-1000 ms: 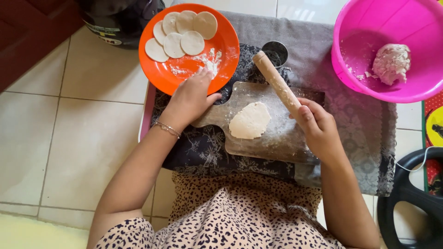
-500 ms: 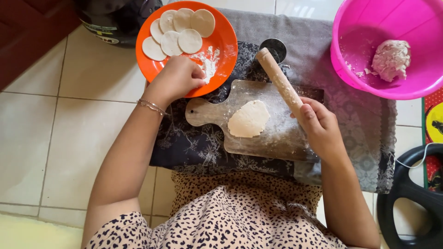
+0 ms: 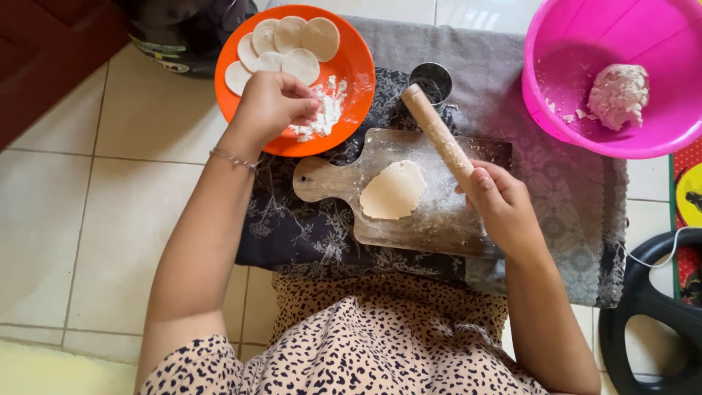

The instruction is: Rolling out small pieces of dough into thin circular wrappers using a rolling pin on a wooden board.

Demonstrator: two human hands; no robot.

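Left hand [image 3: 270, 106] grip pinched shut on flour [image 3: 322, 117] in the orange plate [image 3: 358, 73] above-left of the wooden board [image 3: 439, 219], right hand [image 3: 504, 208] closed round the rolling pin [image 3: 439, 135]; judged best: dust the dough disc [image 3: 393, 190] at board centre lightly, evenly.

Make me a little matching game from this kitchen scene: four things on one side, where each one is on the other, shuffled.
Things:
1. flattened dough piece
2. round dough discs
3. lump of dough
4. rolling pin

Places:
A. inside the pink bowl
B. in the right hand
C. on the wooden board
D. on the orange plate, far side

The left hand pinches at the flour on that plate.

Pairs: 1-C, 2-D, 3-A, 4-B
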